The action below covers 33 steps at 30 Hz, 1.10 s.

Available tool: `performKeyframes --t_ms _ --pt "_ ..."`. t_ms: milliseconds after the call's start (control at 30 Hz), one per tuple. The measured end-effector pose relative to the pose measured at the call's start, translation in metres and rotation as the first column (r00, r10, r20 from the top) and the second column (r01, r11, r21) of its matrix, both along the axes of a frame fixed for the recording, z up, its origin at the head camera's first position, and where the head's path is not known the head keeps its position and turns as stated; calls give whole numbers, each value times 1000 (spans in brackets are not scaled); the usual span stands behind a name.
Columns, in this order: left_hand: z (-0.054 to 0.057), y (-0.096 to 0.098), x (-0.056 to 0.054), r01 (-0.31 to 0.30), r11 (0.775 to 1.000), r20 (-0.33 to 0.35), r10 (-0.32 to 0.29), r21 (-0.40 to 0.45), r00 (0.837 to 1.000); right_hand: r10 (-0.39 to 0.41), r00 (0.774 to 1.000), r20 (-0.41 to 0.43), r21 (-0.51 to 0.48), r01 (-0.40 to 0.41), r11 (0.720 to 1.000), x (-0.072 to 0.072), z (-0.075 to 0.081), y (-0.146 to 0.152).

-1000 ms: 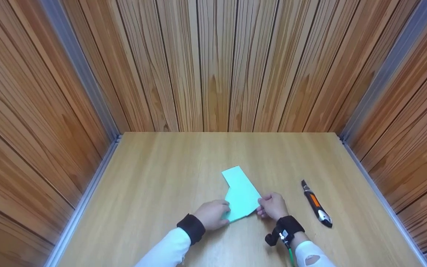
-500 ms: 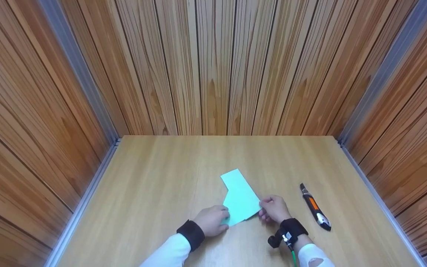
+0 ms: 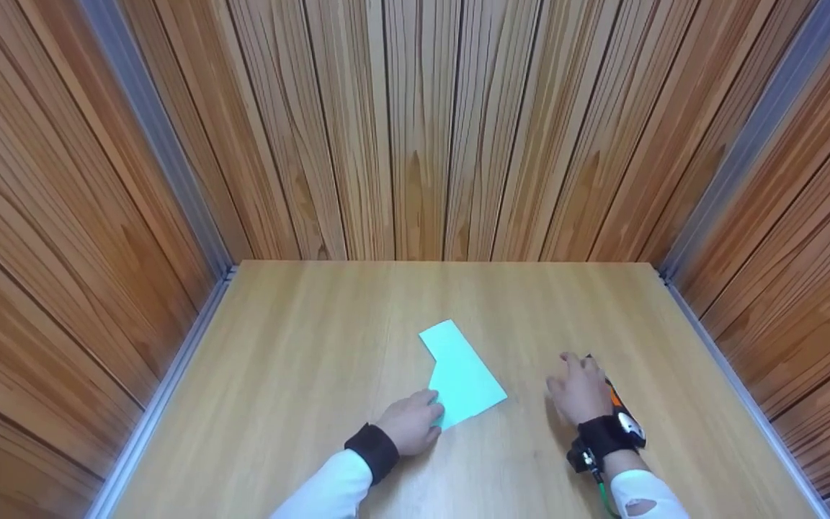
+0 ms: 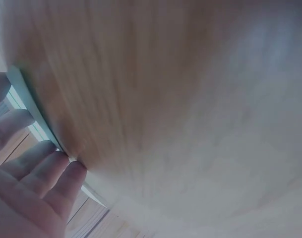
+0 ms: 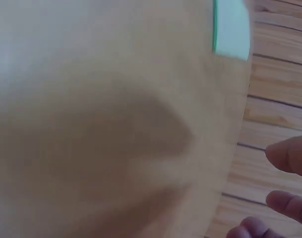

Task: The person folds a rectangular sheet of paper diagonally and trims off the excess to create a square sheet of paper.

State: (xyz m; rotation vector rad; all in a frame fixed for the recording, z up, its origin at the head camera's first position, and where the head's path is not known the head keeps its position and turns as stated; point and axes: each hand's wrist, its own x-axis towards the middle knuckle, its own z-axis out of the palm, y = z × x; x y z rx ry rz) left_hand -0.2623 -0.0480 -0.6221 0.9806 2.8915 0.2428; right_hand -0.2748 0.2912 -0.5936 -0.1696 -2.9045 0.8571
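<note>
A folded sheet of light green paper (image 3: 462, 378) lies on the table in the head view. My left hand (image 3: 409, 425) rests at its lower left edge. In the left wrist view, the fingers (image 4: 41, 168) of that hand are extended, with their tips along the edge of the paper (image 4: 34, 109). My right hand (image 3: 579, 393) is over the table beside a utility knife (image 3: 627, 422), partly covering it. In the right wrist view, its fingers (image 5: 289, 203) are spread apart with nothing between them, and the paper (image 5: 231, 29) is some way off.
The wooden table (image 3: 300, 339) has plank-patterned walls behind it and on both sides. A metal rail (image 3: 170, 371) runs along the left edge of the table. Black straps hold the wrist cameras, and a green cable (image 3: 604, 497) hangs from the right one.
My right hand has let go of the paper's right corner and moved right to the utility knife. The left hand stays at the paper, which has shifted slightly left.
</note>
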Motion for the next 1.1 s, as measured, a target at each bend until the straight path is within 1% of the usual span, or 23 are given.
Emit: performKeyframes --t_ms 100,200,300,400,467,533,600,767,900,967,1100 --pt "1 0 0 3 1000 12 -3 -10 1000 -38 999 31 104 34 994 2 1 16" --pt "0 -2 0 8 1000 25 -7 -13 1000 -82 993 87 149 68 986 6 0 30" --pt "0 -4 1 9 1000 41 -9 5 999 -125 980 152 156 101 983 11 -3 43" --pt "1 -6 3 9 1000 54 -11 23 998 -162 959 232 160 127 979 16 -6 54" --pt "1 -7 4 8 1000 62 -9 25 998 -175 945 277 164 133 977 18 -7 58" --pt "2 -7 4 7 1000 65 -8 21 998 -174 940 294 165 130 978 20 -8 62" --pt "2 -7 4 6 1000 64 -7 16 998 -164 942 293 165 119 979 19 -10 65" --pt "4 -7 3 1 1000 60 -2 15 998 -125 963 239 171 85 982 15 -13 69" --pt "4 -6 4 1 1000 69 -2 18 998 -105 969 225 169 68 983 13 -13 68" --pt "4 -5 4 5 1000 68 -6 18 998 -108 971 215 158 75 985 13 -14 65" --pt "4 -5 3 16 1000 41 -17 21 999 -119 982 149 115 102 988 11 -15 56"
